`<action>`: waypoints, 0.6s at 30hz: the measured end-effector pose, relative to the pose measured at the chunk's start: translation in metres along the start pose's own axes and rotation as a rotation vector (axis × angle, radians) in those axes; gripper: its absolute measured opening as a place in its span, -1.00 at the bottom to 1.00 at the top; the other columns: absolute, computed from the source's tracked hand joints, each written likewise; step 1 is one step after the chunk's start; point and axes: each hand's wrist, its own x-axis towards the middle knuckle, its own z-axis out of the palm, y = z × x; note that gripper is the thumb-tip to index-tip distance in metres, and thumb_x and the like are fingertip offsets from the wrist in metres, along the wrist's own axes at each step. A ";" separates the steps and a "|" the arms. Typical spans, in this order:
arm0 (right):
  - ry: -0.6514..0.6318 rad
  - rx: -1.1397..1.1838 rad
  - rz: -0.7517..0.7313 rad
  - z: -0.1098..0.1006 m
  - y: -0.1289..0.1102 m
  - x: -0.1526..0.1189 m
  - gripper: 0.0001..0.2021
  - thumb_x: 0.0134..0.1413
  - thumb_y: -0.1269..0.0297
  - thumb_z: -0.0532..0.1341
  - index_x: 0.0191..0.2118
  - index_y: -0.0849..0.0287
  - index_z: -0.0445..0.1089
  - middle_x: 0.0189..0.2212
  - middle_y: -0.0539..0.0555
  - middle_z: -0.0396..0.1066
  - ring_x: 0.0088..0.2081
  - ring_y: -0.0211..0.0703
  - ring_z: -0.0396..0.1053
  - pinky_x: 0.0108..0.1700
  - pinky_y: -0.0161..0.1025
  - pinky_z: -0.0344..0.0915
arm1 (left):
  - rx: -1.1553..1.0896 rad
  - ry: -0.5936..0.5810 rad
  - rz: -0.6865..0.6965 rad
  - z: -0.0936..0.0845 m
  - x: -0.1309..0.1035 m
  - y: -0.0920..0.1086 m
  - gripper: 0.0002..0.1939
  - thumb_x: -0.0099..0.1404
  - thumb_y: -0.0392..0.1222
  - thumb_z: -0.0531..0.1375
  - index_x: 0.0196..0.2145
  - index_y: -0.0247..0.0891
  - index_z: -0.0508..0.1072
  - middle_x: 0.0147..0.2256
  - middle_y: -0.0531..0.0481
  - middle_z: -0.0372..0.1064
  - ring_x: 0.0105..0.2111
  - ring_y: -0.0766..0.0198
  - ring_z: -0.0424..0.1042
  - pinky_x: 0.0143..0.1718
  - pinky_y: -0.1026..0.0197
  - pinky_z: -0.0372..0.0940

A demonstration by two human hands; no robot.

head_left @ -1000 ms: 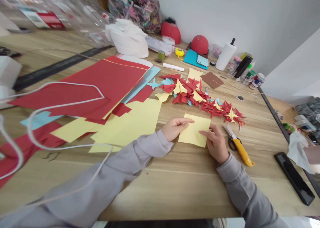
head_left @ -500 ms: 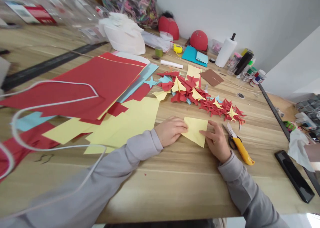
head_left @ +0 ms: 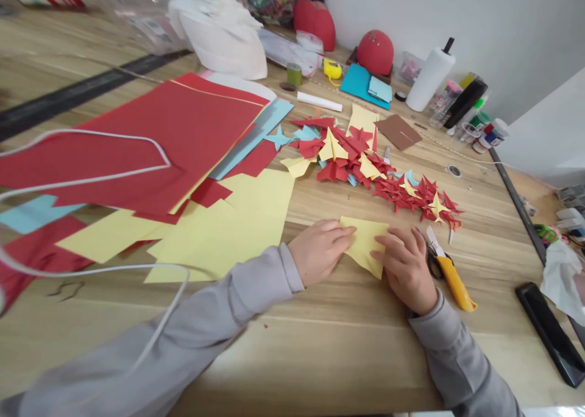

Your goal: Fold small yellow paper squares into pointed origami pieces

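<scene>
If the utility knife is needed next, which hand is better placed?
Probably the right hand: it is nearer the yellow utility knife, while the left hand sits across the yellow paper.

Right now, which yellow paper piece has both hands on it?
The small, four-sided yellow paper piece between the left hand and right hand, touching both. The larger yellow paper sheets at left have no hand on them.

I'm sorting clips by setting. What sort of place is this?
Most likely a paper-craft workspace, though home or workshop I can't tell: there's a small yellow paper in hand, a pile of folded paper shapes, and a yellow-handled cutter.
</scene>
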 end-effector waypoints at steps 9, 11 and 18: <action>-0.168 0.192 0.120 -0.002 0.007 0.001 -0.83 0.04 0.33 0.15 -0.21 0.02 0.41 -0.18 0.04 0.45 -0.03 -0.05 0.27 0.13 0.12 -0.11 | -0.070 -0.036 -0.069 -0.009 0.002 0.007 -0.81 0.16 -0.30 0.02 -0.28 -0.32 0.37 -0.25 -0.14 0.41 -0.25 0.13 0.29 -0.24 0.07 0.24; -0.141 0.243 0.169 -0.001 0.009 0.001 -0.87 0.05 0.29 0.15 -0.26 0.03 0.42 -0.23 0.04 0.47 -0.04 -0.05 0.28 0.12 0.11 -0.08 | -0.097 -0.031 -0.125 -0.011 0.003 0.009 -0.82 0.16 -0.29 0.03 -0.28 -0.31 0.36 -0.32 -0.14 0.40 -0.24 0.13 0.29 -0.25 0.06 0.24; -0.097 0.327 0.338 0.000 0.001 0.003 -0.88 0.06 0.26 0.14 -0.34 0.06 0.42 -0.36 0.03 0.48 -0.06 -0.04 0.31 0.10 0.11 -0.03 | -0.192 -0.004 -0.268 -0.019 0.005 0.019 -0.82 0.22 -0.23 0.01 -0.32 -0.34 0.37 -0.47 -0.09 0.36 -0.32 0.15 0.31 -0.29 0.09 0.24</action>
